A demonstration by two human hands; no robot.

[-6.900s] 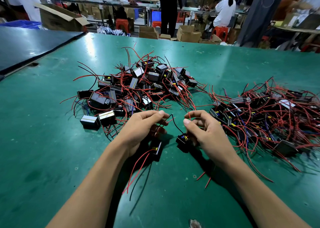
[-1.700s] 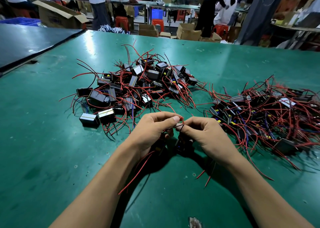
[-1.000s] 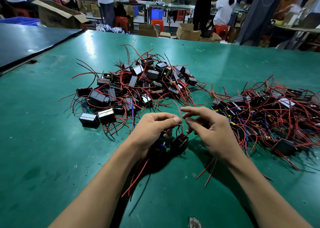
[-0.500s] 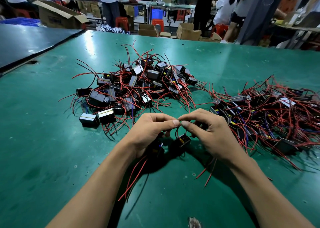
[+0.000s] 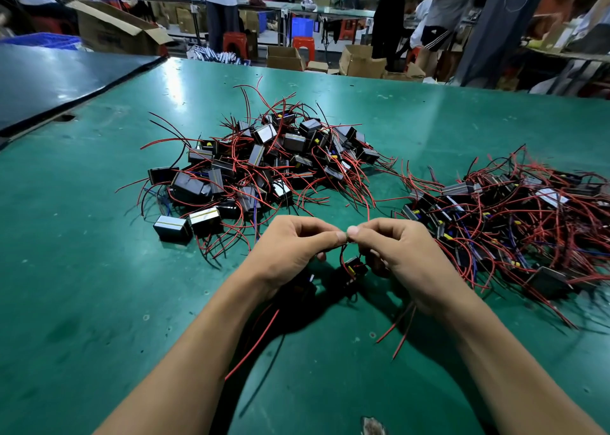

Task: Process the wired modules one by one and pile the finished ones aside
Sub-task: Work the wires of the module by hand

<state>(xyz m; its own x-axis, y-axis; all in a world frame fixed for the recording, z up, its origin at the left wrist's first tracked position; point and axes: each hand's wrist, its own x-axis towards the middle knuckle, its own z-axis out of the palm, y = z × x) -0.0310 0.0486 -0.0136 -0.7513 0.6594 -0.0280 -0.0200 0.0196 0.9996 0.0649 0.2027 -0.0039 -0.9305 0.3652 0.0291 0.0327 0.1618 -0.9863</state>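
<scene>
Your left hand (image 5: 290,253) and right hand (image 5: 406,256) met tip to tip over the green table (image 5: 99,286), near its front edge and about midway along it. Each hand had its fingers curled in, with thumb and forefinger pinched tight on the leads (image 5: 342,255) of a small black module (image 5: 356,266). The pinching tips touched one another, so the very ends of the wires were hidden from me. The module sat just under the pinch, between your two hands; I could not tell whether it hung free or rested on the table. Another dark block (image 5: 307,281) lay in the shadow under your left palm, mostly covered.

Loose red wires (image 5: 254,345) trailed back toward the front edge from under both wrists.

A central heap (image 5: 264,160) of wired modules lay toward the middle of the table, beyond your left hand. A right-hand heap (image 5: 515,216) spread out to the right edge, its tangle of red wire coming close to your right knuckles.

A darker table (image 5: 49,81) adjoined the far left corner, and cardboard boxes (image 5: 118,28) stood on the floor past the far edge.
</scene>
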